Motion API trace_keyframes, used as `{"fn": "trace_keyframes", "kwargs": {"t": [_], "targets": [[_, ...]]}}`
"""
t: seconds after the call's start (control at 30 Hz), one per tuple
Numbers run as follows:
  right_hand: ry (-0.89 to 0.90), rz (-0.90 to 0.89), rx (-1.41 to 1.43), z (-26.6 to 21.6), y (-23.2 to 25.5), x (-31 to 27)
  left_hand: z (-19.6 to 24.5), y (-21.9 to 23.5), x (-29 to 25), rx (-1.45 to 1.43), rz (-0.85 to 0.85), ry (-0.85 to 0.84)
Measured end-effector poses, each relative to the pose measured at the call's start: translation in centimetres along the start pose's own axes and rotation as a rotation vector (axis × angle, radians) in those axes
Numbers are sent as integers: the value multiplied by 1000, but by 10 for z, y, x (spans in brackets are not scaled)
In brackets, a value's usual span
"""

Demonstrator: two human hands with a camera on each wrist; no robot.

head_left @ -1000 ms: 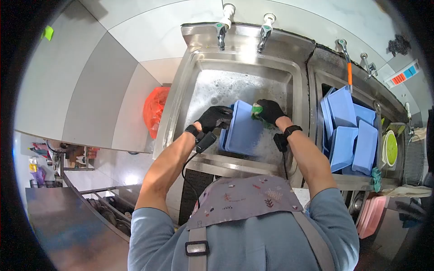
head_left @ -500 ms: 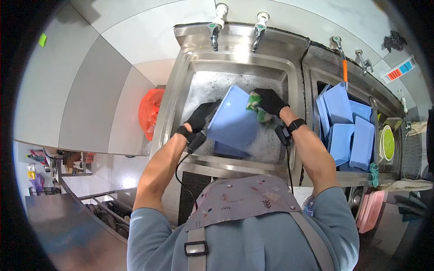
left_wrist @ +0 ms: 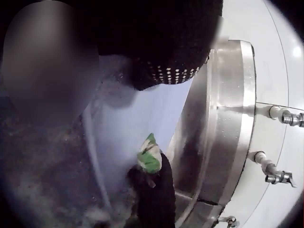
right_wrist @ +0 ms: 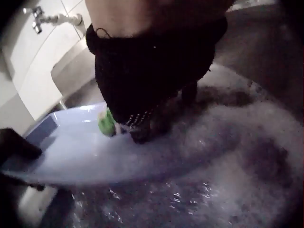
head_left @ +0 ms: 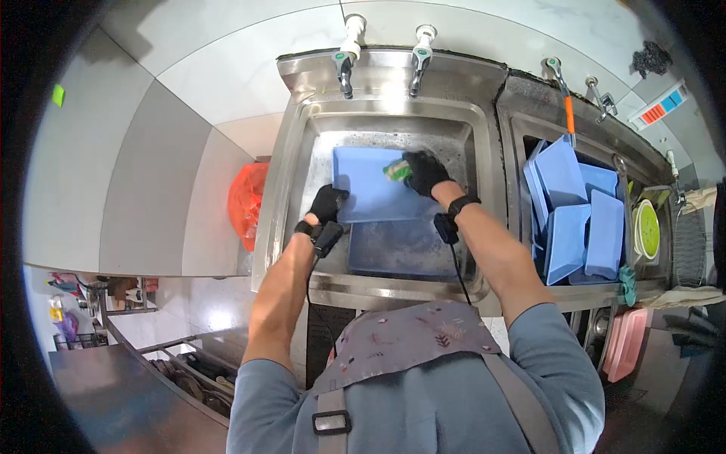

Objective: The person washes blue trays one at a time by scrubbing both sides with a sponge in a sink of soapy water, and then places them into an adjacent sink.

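A blue plastic tray is held in the soapy sink, its inside facing up. My black-gloved left hand grips its left edge, with the thumb over the rim in the right wrist view. My gloved right hand holds a crumpled green-and-white scrubbing cloth against the inside of the tray, toward its right side. In the left wrist view the cloth bunches out beyond the right fingers. Under the near edge of the held tray, another blue tray lies in the water.
Several blue trays are stacked in the right-hand basin, beside a green round container. Two taps stand over the back of the sink. A red plastic bag lies left of it.
The held tray has turned from steeply tilted to flatter, its inside now showing. The right hand and cloth have moved left onto it; the left hand keeps its edge.
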State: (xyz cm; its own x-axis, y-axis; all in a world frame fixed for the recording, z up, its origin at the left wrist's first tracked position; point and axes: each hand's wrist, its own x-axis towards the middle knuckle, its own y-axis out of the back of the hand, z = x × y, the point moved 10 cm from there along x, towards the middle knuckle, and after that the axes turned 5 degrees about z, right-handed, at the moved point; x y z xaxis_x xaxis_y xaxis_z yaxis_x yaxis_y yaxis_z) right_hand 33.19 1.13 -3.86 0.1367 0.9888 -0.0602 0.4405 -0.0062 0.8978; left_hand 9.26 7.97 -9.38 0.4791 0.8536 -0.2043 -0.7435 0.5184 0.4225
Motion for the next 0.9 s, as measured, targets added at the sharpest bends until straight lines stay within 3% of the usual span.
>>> {"fn": "trace_keyframes", "kwargs": {"t": [0.07,0.1,0.13,0.17,0.2,0.23,0.27,0.33,0.4,0.43,0.5,0.57,0.67,0.7,0.73,0.77,0.9], "targets": [[147,169,-59,30,-46,5,-57,-13,30,-71,-24,-195],[45,177,-83,46,-61,9,-53,-25,26,94,-64,-323],[42,177,-84,46,-64,14,-35,-42,16,484,-125,-491],[0,21,89,47,-82,21,-18,-59,3,846,-141,-698],[-36,-123,260,46,-94,30,-53,-55,21,434,-106,-349],[92,2,284,38,-89,35,-47,-66,18,479,-105,-488],[84,12,285,36,-97,41,-40,-75,12,521,-108,-624],[261,54,532,2,-102,51,-35,-89,11,559,-207,-657],[32,123,184,-29,-78,35,-29,-95,9,496,-215,-708],[126,-16,168,-80,-31,9,-35,-99,11,495,-219,-706],[129,5,126,-67,-80,19,-75,-81,39,-9,-92,-230],[171,-40,98,-65,-99,10,-79,-68,38,-27,-115,-208],[321,-212,-16,-79,-79,-30,-60,-56,23,526,-156,-400],[234,-364,-87,-62,-89,-32,-44,-45,19,382,-108,-388],[231,-364,-85,-45,-90,-31,-36,-37,18,239,-63,-375],[180,-367,-63,-23,-89,-31,-45,-30,22,38,-32,-186],[15,-201,-106,73,-108,-16,-41,-16,13,145,-31,-187]]}}
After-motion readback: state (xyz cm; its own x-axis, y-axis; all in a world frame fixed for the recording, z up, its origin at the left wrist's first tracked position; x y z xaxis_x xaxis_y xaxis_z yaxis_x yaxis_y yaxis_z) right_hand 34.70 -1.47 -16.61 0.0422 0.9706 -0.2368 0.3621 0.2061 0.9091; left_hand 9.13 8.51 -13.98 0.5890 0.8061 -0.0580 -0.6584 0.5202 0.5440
